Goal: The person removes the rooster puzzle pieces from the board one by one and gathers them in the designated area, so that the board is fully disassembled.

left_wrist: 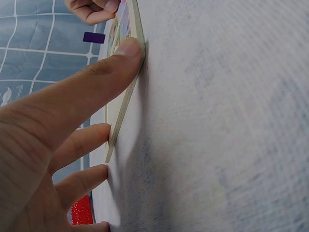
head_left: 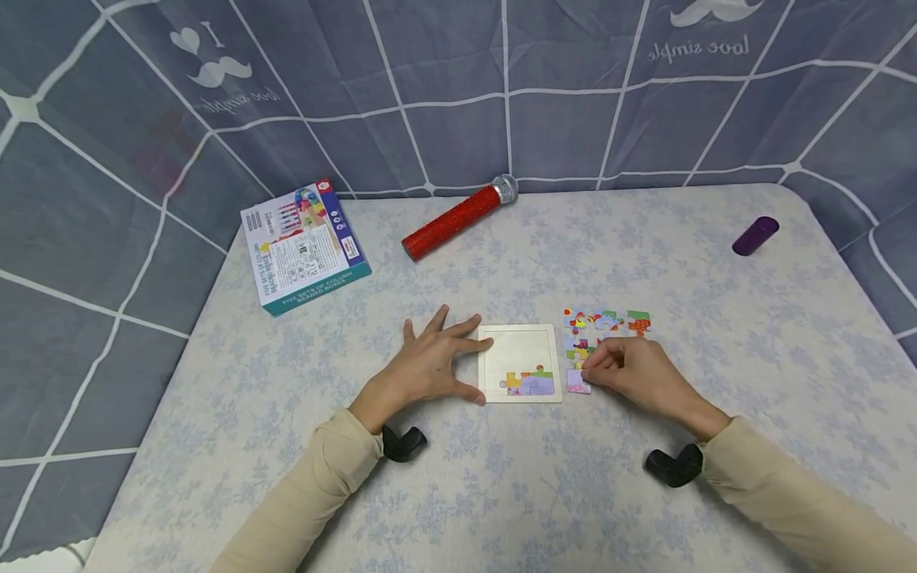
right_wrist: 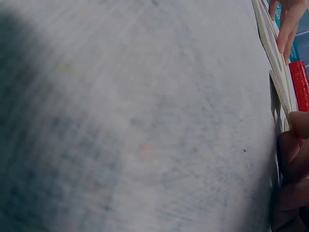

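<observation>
A square pale wooden puzzle tray [head_left: 516, 344] lies on the table with a few joined jigsaw pieces [head_left: 531, 385] in its lower right corner. My left hand [head_left: 430, 362] spreads its fingers along the tray's left side, the thumb [left_wrist: 129, 48] touching its edge. On the other side, my right hand [head_left: 641, 376] pinches a pink and lilac puzzle piece [head_left: 577, 382] between thumb and fingers, just right of the tray. The piece looks tilted in the right wrist view. Several loose puzzle pieces [head_left: 607, 320] lie beyond that hand, some partly hidden by it.
A red glittery microphone [head_left: 458, 220] lies towards the back of the table. At the back left is a boxed bead set [head_left: 304, 247]; a purple cylinder [head_left: 755, 236] lies at the far right. A grey-blue checked curtain [head_left: 466, 72] hangs behind the patterned tablecloth [head_left: 494, 493].
</observation>
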